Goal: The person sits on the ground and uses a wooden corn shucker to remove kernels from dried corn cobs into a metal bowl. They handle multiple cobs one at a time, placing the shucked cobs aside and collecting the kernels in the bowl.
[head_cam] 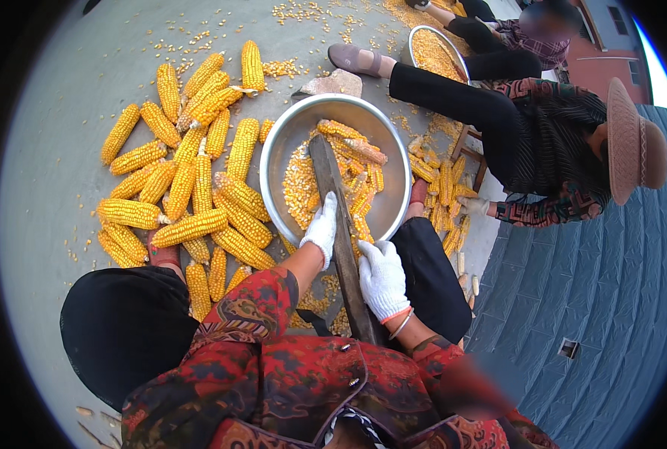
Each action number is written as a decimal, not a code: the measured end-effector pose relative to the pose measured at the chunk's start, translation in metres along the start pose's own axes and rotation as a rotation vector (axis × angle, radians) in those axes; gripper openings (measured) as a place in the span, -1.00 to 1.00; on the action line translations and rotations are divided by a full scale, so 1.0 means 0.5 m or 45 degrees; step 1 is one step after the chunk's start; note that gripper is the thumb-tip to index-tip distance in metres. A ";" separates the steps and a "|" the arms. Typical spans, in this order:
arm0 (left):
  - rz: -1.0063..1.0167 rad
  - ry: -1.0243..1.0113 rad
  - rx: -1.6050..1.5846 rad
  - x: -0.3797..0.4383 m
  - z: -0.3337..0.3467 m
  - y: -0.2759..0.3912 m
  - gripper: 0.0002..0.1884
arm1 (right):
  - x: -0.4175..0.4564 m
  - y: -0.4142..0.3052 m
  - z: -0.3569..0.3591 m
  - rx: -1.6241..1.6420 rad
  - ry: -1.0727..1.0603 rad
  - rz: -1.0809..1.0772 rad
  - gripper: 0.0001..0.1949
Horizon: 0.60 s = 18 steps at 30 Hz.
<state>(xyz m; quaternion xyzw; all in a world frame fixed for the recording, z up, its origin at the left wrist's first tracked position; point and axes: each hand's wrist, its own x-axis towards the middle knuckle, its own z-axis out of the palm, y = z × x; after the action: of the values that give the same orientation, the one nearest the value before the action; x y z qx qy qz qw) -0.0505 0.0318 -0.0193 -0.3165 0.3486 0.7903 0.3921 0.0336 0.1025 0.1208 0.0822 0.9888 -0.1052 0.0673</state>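
A long dark wooden board (336, 219) slants from my lap into a wide metal basin (274, 140). My left hand (323, 229), in a white knitted glove, lies against the board's left side; whether it grips the wood is hard to tell. On the board's right, my gloved right hand (383, 276) has its fingers curled at the lower end of a corn cob (361, 227), which reaches over the basin's near rim. Inside the basin are loose corn kernels (300, 185) and several partly shelled cobs (361, 150).
Many full yellow corn cobs (190, 227) lie on the concrete floor at the left. A stone block (330, 84) touches the basin's far side. At the right a co-worker in a hat (625, 140) reaches to more cobs (446, 182); another kernel-filled basin (434, 53) stands beyond.
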 end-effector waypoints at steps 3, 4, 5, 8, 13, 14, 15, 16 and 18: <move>0.004 -0.164 -0.068 0.007 -0.002 -0.020 -0.23 | 0.112 0.016 0.074 -0.078 0.080 -0.016 -0.75; 0.022 -0.084 0.076 -0.002 0.004 -0.012 -0.23 | 0.184 0.048 0.119 -0.027 0.169 -0.020 -0.76; 0.048 -0.153 0.078 0.025 -0.005 -0.034 -0.20 | 0.246 0.076 0.164 0.050 0.334 -0.108 -0.75; 0.147 0.078 0.551 0.037 -0.015 -0.041 -0.12 | 0.295 0.088 0.164 0.221 0.075 -0.005 -0.56; 0.137 0.052 0.473 -0.014 -0.004 0.007 -0.10 | 0.242 0.154 0.125 1.243 -0.250 0.585 -0.47; 0.142 0.041 0.431 -0.008 -0.004 0.000 -0.13 | 0.213 0.144 0.112 1.524 -0.222 0.738 -0.48; 0.110 -0.011 0.276 -0.010 0.002 -0.002 -0.17 | 0.186 0.154 0.105 1.493 -0.241 0.719 -0.50; 0.080 -0.037 0.118 -0.014 0.005 -0.003 -0.21 | 0.166 0.162 0.102 1.471 -0.281 0.690 -0.51; 0.027 0.017 -0.024 0.010 0.009 -0.019 -0.30 | 0.138 0.139 0.052 0.608 -0.320 0.286 -0.51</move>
<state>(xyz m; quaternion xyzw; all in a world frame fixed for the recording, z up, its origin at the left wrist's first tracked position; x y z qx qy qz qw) -0.0462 0.0415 -0.0236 -0.3215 0.3472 0.7955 0.3783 -0.0187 0.1740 0.0718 0.1911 0.9046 -0.3362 0.1791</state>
